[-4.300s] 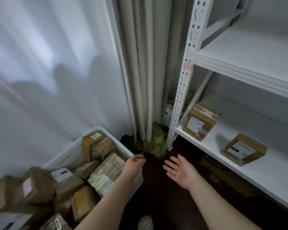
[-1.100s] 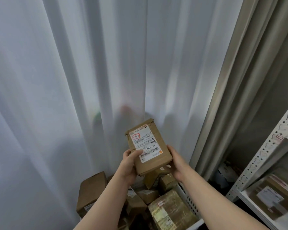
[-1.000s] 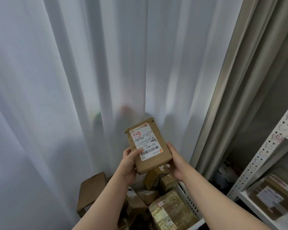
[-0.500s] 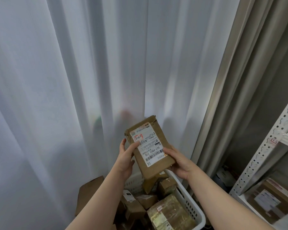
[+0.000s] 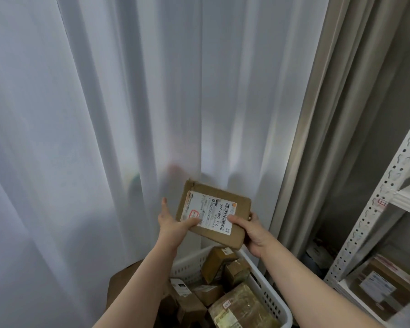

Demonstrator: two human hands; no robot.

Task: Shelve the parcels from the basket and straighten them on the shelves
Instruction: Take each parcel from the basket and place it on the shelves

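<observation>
Cardboard parcel [image 5: 213,214], pinched thumb-on-label by your left hand [image 5: 173,223] and right hand [image 5: 252,232] (left fingers barely curled): loosen while swinging shelfward and it drops into the basket [image 5: 269,295].

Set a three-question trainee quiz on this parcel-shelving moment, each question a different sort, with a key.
1. True or false: the left hand and right hand both hold the labelled parcel.
2. The shelf unit stands: A) to the right of the basket; B) to its left; C) behind the person.
3. Fill in: the white basket holds more ____.
Key: 1 true; 2 A; 3 parcels.
</observation>
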